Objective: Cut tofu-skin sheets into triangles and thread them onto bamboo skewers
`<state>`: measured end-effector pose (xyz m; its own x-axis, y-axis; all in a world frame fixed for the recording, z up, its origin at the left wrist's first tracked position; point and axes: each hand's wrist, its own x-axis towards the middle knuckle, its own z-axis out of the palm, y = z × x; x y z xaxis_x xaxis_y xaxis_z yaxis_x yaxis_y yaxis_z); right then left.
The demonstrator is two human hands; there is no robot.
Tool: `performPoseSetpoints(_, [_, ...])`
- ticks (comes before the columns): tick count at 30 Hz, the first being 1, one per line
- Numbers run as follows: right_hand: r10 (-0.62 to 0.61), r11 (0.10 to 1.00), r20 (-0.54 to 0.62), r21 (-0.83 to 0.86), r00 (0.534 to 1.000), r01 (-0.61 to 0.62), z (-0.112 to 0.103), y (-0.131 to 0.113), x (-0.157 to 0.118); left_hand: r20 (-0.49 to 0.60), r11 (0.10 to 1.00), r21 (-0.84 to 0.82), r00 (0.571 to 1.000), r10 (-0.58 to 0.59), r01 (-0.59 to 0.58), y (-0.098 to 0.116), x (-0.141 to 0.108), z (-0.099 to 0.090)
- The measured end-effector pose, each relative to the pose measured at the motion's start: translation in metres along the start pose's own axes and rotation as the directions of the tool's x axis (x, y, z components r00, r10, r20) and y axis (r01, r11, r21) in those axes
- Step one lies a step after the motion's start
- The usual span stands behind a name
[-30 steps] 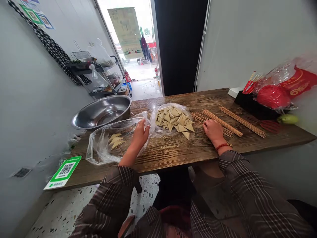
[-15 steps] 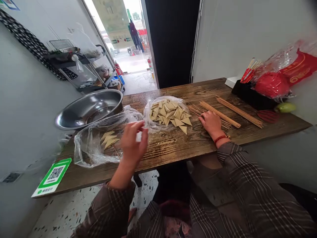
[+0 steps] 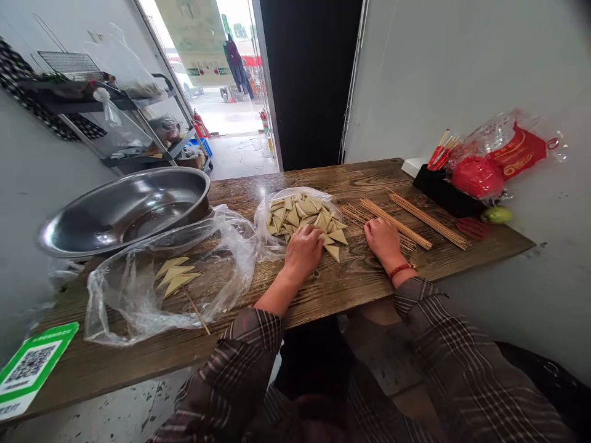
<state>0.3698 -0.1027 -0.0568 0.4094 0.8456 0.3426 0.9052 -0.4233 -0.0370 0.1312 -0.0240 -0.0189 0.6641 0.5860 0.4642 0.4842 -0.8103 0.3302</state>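
Note:
My left hand [image 3: 304,251] is at the near edge of a pile of tan triangular pieces [image 3: 298,212] on a plastic bag, its fingers curled down and their tips hidden. My right hand [image 3: 383,239], with a red beaded bracelet, rests at the near ends of loose thin sticks [image 3: 357,213]; its fingers are bent and what they hold, if anything, is hidden. Two more stick bundles [image 3: 397,223] lie beyond it. At the left, several triangles on a stick [image 3: 178,280] lie on a clear plastic bag [image 3: 138,301].
A large steel basin [image 3: 152,212] stands at the table's back left. A green QR card [image 3: 34,366] lies at the left end. A black box [image 3: 446,189] with red-wrapped chopsticks and red packages stands at the back right, beside a green fruit [image 3: 497,215].
My left hand has moved right, from above the clear bag to the triangle pile, and lowered. The stick with triangles is now uncovered. My right hand has stayed by the sticks. The view has shifted.

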Motion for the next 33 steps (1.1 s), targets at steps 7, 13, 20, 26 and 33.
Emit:
performPoseSetpoints(7, [-0.06,0.998,-0.026,-0.008,0.998,0.06,0.006,0.002,-0.001,0.209,0.956,0.265,0.975,0.07,-0.125,-0.003,0.003,-0.003])
performPoseSetpoints(13, [-0.043,0.999,-0.016,-0.03,0.999,0.043,0.005,0.004,0.006,0.208,0.955,0.277,0.977,0.054,-0.111,-0.001,-0.003,0.0])
performPoseSetpoints(20, [-0.023,0.999,-0.003,-0.029,1.0,0.023,0.005,0.01,0.013,0.116,0.996,0.087,0.993,-0.034,0.024,-0.012,-0.002,0.001])
performPoseSetpoints(26, [-0.079,0.995,0.0,0.058,0.997,0.079,0.002,0.009,0.01,-0.004,0.968,-0.225,0.994,-0.111,0.107,-0.024,-0.002,-0.002])
performPoseSetpoints(33, [-0.112,0.994,0.098,-0.007,0.989,0.113,-0.005,0.009,0.022,0.136,0.979,-0.193,0.99,-0.032,0.058,-0.025,-0.01,-0.007])
